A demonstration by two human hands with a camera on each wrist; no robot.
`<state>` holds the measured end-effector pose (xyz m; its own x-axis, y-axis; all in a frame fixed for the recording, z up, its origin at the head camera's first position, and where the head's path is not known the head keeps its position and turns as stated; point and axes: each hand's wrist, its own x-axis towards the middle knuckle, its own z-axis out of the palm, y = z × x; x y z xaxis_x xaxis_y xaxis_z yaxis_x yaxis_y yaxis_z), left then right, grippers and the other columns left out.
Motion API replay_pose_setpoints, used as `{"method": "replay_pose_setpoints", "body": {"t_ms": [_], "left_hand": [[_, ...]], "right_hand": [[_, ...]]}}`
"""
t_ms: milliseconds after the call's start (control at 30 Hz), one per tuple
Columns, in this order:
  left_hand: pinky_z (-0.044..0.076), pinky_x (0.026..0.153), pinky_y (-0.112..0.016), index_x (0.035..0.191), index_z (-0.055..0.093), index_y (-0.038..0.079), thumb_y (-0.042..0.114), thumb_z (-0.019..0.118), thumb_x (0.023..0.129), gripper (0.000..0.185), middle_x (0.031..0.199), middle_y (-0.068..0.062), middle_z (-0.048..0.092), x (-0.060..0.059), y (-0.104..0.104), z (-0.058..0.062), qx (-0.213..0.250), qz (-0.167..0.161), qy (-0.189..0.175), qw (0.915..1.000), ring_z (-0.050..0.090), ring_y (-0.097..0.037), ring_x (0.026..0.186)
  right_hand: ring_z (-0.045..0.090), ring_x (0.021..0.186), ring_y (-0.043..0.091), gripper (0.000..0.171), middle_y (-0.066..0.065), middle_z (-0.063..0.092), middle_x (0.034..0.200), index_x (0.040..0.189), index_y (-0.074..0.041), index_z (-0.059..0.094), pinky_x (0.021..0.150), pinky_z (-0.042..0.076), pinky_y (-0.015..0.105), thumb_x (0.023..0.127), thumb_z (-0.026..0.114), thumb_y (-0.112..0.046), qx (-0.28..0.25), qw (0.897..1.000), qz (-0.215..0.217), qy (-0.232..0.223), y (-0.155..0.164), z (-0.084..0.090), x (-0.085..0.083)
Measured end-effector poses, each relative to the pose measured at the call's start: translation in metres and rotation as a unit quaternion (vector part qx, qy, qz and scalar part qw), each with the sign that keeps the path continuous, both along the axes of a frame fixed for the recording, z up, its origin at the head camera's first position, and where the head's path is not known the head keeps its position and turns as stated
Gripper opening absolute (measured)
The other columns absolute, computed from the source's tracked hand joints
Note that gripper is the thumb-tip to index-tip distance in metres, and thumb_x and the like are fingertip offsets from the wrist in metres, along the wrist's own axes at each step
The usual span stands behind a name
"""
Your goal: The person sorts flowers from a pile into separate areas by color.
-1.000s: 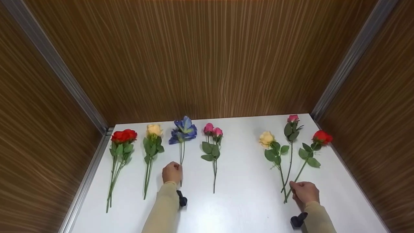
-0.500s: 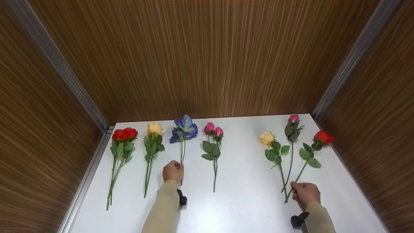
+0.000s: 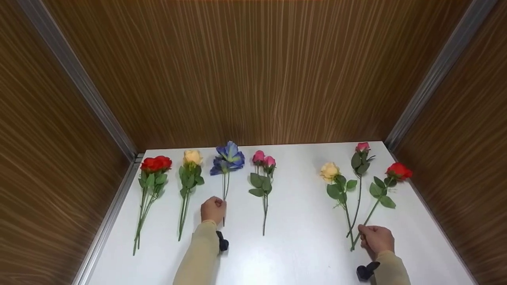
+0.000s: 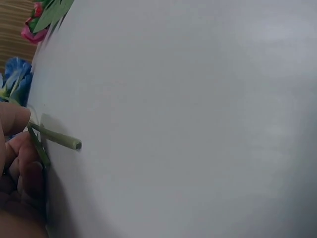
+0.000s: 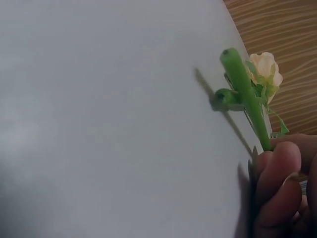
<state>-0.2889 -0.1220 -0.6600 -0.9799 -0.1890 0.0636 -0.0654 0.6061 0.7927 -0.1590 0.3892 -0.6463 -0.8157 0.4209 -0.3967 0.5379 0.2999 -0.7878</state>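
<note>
My left hand [image 3: 213, 209] is curled round the thin stem of a blue flower [image 3: 227, 157] lying on the white table [image 3: 301, 245]. In the left wrist view the cut stem end [image 4: 62, 140] pokes out past my fingers [image 4: 22, 166]. My right hand [image 3: 376, 238] grips the lower ends of rose stems that meet under it. These belong to a cream rose [image 3: 329, 171], a pink rose [image 3: 362, 147] and a red rose [image 3: 399, 171]. The right wrist view shows two green stem ends [image 5: 241, 82] above my curled fingers [image 5: 277, 183], and the cream rose [image 5: 265, 67] behind them.
A red rose bunch [image 3: 155, 163], a cream rose [image 3: 192, 156] and a pair of pink roses [image 3: 264, 159] lie in a row at the left. Brown wood-grain walls [image 3: 253, 79] enclose the table on three sides. Bare tabletop lies between the two groups of flowers.
Only the view has shifted slightly. Both hands keep their hold on the stems in the same places.
</note>
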Motion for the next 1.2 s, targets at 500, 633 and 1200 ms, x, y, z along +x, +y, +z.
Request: {"method": "replay_pose_setpoints", "body": {"t_ms": [500,633,1200], "left_hand": [[0.049,0.073,-0.038,0.088,0.068,0.005,0.013,0.068,0.086,0.008,0.078,-0.004,0.064,0.006,-0.006,-0.003,0.02,0.01,0.0,0.9997,0.06,-0.021,0.074],[0.049,0.075,-0.039,0.091,0.068,0.004,0.012,0.068,0.088,0.009,0.081,-0.005,0.064,0.008,-0.007,-0.003,0.034,0.008,-0.001,0.9994,0.06,-0.021,0.077],[0.049,0.072,-0.033,0.094,0.069,0.004,0.013,0.065,0.091,0.01,0.084,-0.005,0.065,0.022,-0.007,0.018,0.124,0.027,0.026,0.9916,0.06,-0.018,0.078]], "right_hand": [[0.061,0.058,0.012,0.029,0.001,0.062,0.069,0.098,0.003,0.063,0.058,0.053,0.027,0.09,0.061,-0.026,-0.043,0.999,-0.009,0.007,-0.003,-0.003,0.001],[0.062,0.058,0.013,0.032,0.002,0.062,0.071,0.102,0.005,0.062,0.059,0.053,0.027,0.09,0.06,-0.024,-0.038,0.999,-0.008,0.012,-0.003,-0.008,0.002],[0.06,0.06,0.012,0.026,0.001,0.062,0.072,0.098,0.003,0.061,0.057,0.051,0.025,0.09,0.058,-0.022,-0.026,0.999,0.004,0.02,-0.001,-0.001,0.005]]}}
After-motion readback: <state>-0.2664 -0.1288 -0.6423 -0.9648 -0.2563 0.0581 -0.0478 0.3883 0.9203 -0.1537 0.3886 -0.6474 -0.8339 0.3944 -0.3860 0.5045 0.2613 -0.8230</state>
